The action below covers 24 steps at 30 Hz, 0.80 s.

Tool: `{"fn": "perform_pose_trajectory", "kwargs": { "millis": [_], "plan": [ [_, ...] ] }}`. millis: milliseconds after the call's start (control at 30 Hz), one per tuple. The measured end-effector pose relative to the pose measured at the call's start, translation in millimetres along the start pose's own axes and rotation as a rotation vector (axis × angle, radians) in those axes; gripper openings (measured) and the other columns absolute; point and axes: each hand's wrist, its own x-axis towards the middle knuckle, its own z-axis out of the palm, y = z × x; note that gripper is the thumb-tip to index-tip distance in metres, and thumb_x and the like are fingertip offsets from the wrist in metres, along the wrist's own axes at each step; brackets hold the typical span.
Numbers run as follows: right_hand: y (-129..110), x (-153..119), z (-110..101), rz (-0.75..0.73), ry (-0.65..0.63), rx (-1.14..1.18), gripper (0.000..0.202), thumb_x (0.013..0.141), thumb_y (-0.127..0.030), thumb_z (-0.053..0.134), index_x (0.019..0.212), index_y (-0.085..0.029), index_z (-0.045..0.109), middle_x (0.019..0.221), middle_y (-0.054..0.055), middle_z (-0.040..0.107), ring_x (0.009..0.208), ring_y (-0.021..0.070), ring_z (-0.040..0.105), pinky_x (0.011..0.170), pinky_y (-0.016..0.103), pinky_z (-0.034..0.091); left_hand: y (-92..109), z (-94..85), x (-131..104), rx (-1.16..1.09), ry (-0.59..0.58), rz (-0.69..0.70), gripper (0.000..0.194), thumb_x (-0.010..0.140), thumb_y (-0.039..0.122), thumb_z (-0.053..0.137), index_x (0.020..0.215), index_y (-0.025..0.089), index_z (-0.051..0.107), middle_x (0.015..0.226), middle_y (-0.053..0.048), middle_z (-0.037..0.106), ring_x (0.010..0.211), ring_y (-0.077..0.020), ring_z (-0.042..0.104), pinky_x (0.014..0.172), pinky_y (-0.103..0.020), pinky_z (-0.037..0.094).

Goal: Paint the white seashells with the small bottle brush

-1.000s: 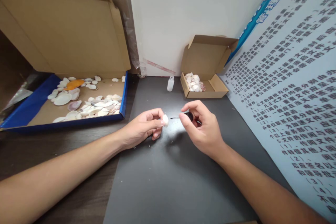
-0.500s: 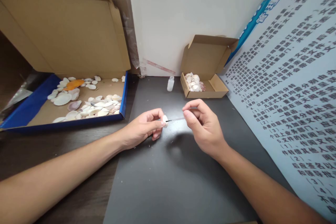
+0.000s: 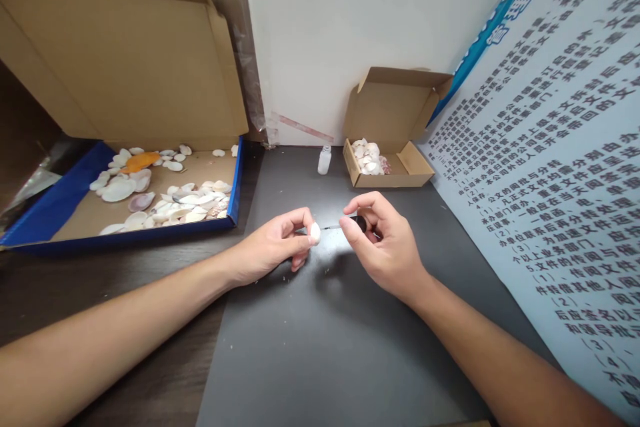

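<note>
A small white shell [image 3: 315, 233] is being pinched in the fingertips of the left hand [image 3: 273, 247], just above the dark bench [image 3: 320, 340]. A thin brush [image 3: 345, 225] is being clamped in the right hand [image 3: 383, 243], lying sideways with its tip pointing left, almost touching the shell.

you face a plain white wall [image 3: 350, 27] above a dark grey tabletop [image 3: 325, 347]. a printed notice board [image 3: 550, 180] leans along your right, under even light
</note>
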Motion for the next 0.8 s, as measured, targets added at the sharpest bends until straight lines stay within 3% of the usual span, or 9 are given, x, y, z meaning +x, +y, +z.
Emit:
{"fn": "perform_pose_trajectory", "kwargs": {
  "millis": [500,800],
  "plan": [
    [0.4,0.7,0.7,0.016,-0.018,0.037,0.006,0.093,-0.028,0.055,0.091,-0.023,0.053,0.056,-0.01,0.032,0.047,0.0077,0.029,0.045,0.023,0.025,2.0,0.2,-1.6,0.103,-0.007,0.003,0.023,0.091,0.037,0.062,0.085,0.021,0.047,0.059,0.008,0.047,0.053,-0.0067,0.044,0.053,-0.02,0.035],
    [0.0,-0.2,-0.5,0.026,0.0,0.035,0.007,0.093,-0.028,0.056,0.089,-0.023,0.053,0.055,-0.01,0.031,0.047,0.0079,0.028,0.045,0.023,0.025,1.0,1.6,-0.3,0.048,-0.001,-0.004,0.021,0.09,0.033,0.063,0.085,0.02,0.047,0.054,0.008,0.049,0.048,-0.0055,0.045,0.049,-0.017,0.036]
  ]
}}
